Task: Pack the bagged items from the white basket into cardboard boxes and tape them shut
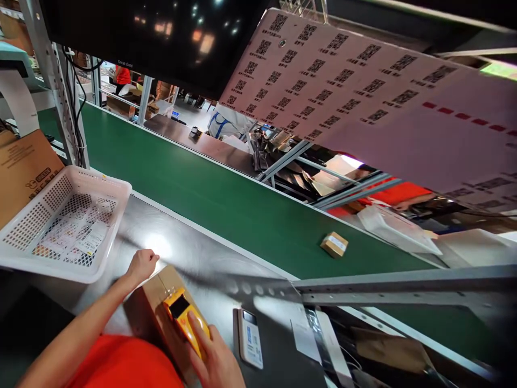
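Note:
My right hand (218, 355) is wrapped round a yellow hand-held tool (190, 326) with a black panel near its front end. The tool rests on or just over the top of a long brown cardboard box (159, 285); its exact kind is not clear. My left hand (143, 265) is closed in a fist beside the far end of the box, and whatever its fingers may hold is hidden. The box stands close against my red top, on a shiny metal work table (210, 261). To the right of my right hand lies a white phone-shaped device (251, 339).
A white perforated basket (123, 188) with printed slips stands left, beside a cardboard carton (24, 172). Beyond the table runs a green conveyor belt (226, 199) carrying a small box (334, 244). A monitor (161, 43) and a code-covered board (307, 81) hang overhead; a metal beam (396, 280) crosses right.

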Demonstrator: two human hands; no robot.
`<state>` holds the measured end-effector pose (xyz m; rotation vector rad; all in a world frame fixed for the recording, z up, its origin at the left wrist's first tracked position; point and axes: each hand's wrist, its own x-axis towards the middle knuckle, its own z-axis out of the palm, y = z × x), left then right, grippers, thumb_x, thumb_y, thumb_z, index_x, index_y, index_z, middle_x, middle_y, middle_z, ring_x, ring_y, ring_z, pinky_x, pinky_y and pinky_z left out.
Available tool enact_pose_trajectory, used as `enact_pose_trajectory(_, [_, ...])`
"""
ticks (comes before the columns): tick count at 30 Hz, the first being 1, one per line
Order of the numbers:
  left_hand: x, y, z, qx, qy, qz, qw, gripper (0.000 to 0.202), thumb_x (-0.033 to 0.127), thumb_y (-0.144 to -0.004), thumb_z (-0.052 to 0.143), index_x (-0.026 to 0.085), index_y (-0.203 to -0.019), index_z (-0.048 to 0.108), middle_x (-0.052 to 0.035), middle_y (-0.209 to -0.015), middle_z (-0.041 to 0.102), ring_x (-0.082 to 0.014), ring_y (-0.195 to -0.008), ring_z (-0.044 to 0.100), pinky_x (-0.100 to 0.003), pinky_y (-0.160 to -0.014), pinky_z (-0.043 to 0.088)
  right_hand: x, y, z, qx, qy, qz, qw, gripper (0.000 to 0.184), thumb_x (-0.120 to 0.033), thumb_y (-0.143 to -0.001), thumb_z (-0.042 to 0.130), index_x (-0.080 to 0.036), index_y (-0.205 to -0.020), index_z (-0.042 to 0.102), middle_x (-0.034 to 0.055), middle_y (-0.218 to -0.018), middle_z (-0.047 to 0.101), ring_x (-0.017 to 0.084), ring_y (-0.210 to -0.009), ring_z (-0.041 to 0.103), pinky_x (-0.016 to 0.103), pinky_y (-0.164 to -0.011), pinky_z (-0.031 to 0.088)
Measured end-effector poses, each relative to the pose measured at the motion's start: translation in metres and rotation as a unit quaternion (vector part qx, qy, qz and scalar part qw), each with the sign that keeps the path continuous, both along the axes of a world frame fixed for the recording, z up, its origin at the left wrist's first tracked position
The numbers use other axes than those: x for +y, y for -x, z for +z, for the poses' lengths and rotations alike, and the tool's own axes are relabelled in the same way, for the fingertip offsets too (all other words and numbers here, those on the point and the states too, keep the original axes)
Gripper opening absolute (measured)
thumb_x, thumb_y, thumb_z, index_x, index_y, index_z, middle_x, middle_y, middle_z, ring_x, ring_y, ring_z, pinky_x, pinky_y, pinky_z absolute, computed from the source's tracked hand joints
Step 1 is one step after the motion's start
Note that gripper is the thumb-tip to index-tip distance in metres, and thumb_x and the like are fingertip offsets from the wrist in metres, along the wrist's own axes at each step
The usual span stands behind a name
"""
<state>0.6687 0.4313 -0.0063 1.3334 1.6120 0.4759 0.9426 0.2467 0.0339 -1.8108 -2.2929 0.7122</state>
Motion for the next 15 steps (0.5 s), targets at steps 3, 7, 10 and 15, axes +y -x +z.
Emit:
enact_pose_trajectory(3, [0.005,0.008,-0.01,-0.009,-0.007,0.006,1.0,0.032,0.027,-0.102,0.054,0.015,-0.072,0.057,-0.0011,-0.063,0.055,-0.0164,-0.069,0.061,-0.029,-0.068,0.031,0.014,0.019,0.004,-0.041,0.006,-0.013,0.999,0.061,-0.028,-0.102,0.051,-0.034,-0.163,0.051,0.0127,-0.11,0.059,0.027,-0.089,0.07,0.041,-0.08,0.06])
enact_pose_trajectory(7, [0.013,0.022,-0.032,-0.039,-0.005,0.014,0.999,0.034,0.034,-0.101,0.053,0.015,-0.074,0.06,-0.0021,-0.064,0.058,-0.0181,-0.069,0.065,-0.029,-0.068,0.036,0.032,0.037,0.011,-0.099,0.041,-0.006,0.994,0.063,-0.027,-0.101,0.055,-0.034,-0.163,0.051,0.0125,-0.113,0.06,0.026,-0.093,0.069,0.038,-0.084,0.058])
enact_pose_trajectory(10, [0.01,0.025,-0.057,-0.069,0.019,0.014,0.997,0.034,0.036,-0.099,0.051,0.014,-0.077,0.064,-0.0046,-0.067,0.064,-0.0179,-0.068,0.064,-0.029,-0.068,0.04,0.043,0.044,0.018,-0.143,0.082,0.001,0.986,0.065,-0.027,-0.101,0.055,-0.037,-0.164,0.048,0.0129,-0.117,0.061,0.027,-0.096,0.07,0.039,-0.086,0.058])
enact_pose_trajectory(15, [-0.017,0.007,-0.095,-0.089,0.09,-0.009,0.992,0.035,0.039,-0.097,0.05,0.012,-0.093,0.072,-0.0087,-0.091,0.073,-0.0172,-0.072,0.064,-0.026,-0.065,0.046,0.053,0.05,0.027,-0.162,0.132,-0.004,0.978,0.064,-0.031,-0.102,0.055,-0.037,-0.165,0.047,0.0137,-0.122,0.061,0.029,-0.1,0.072,0.041,-0.09,0.057])
